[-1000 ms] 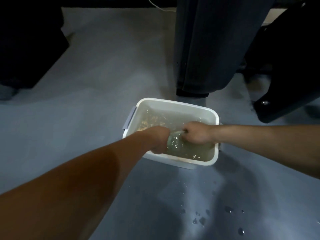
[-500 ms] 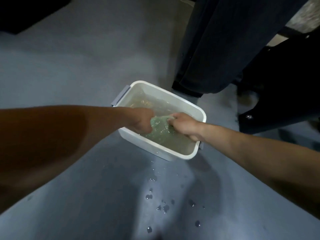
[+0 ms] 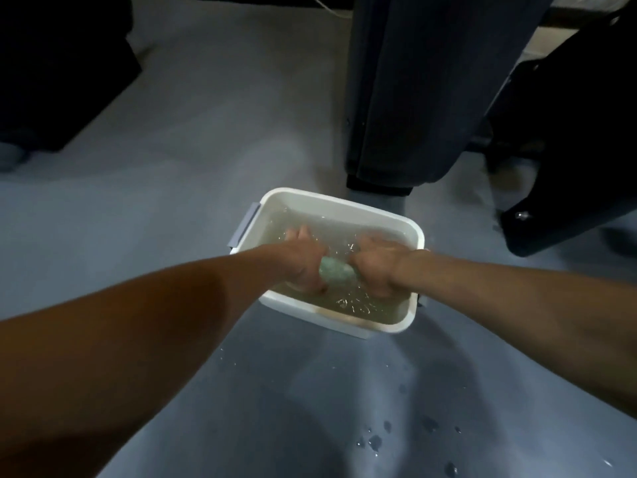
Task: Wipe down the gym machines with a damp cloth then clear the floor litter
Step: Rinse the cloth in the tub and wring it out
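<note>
1. Head view looks down on my two forearms reaching into a white tub [image 3: 339, 204] that sits on the grey floor [image 3: 193, 174] just right of centre.
2. My left hand [image 3: 303, 267] comes in from 8 o'clock and is clamped round the left end of a pale green cloth [image 3: 336, 272], fingers curled under it.
3. My right hand [image 3: 374, 267] comes in from 3 o'clock and grips the cloth's right end in the same way, knuckles up.
4. That cloth is bunched into a short roll between my fists, at the near side of the tub, right at the surface of the water [image 3: 362, 305]; I cannot tell how much of it is under.
5. Water in the tub is cloudy and rippled, with bright glints near my right hand.
6. A grey handle [image 3: 245, 224] shows on the tub's left wall, at 9 o'clock of it.
7. Drops [image 3: 374, 441] lie on the floor at 5 o'clock of the tub, well apart from it.
8. A dark upright panel [image 3: 413, 84] stands at 12 o'clock, its foot just beyond the tub's far rim.
9. Black shapes fill 10 o'clock and 2 o'clock; too dark to identify.
</note>
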